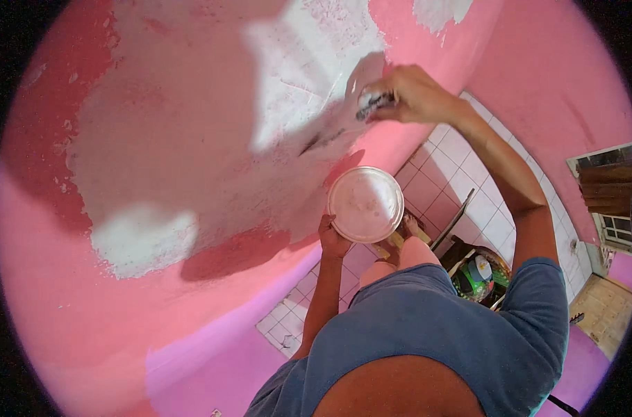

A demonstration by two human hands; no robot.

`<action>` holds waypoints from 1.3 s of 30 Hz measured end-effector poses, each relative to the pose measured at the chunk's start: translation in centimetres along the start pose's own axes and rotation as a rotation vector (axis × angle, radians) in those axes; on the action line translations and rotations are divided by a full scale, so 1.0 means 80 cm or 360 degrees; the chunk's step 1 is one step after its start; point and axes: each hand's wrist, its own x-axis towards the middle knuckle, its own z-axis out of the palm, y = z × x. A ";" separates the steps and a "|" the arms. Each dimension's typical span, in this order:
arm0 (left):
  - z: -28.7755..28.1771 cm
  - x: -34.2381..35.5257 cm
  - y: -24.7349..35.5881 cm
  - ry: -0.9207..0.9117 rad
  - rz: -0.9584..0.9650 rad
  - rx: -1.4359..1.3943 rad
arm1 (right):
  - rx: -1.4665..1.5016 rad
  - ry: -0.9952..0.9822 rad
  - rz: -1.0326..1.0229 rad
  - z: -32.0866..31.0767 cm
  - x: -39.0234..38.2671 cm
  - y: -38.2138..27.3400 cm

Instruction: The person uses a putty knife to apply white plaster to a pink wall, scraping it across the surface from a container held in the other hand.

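My left hand grips the near-left rim of a round, pale plastic lid, held level in front of my waist. Whitish smears and a few small lumps lie on its face. My right hand is raised at the wall, its fingers closed round a putty knife with a dark, white-smeared grip. The blade is blurred and hard to make out against the wall. A broad patch of grey-white filler covers the pink wall in front of me, with ragged edges.
Under my bare feet is a wooden support, partly hidden. Below, white tiles cover the floor. At my right stands a chair-like frame holding a green package. A window with a brown curtain is at the far right.
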 end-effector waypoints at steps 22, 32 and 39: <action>0.076 -0.004 -0.014 -0.0192 0.0129 0.0210 | 0.0439 -0.0465 0.0975 -0.022 -0.167 0.006; 0.122 0.023 -0.033 -0.0301 0.0093 0.0036 | 0.1006 -0.0338 0.1215 0.011 -0.216 0.012; 0.139 0.013 -0.065 -0.0299 0.0218 0.0368 | 0.1249 0.0174 0.1370 0.092 -0.230 -0.034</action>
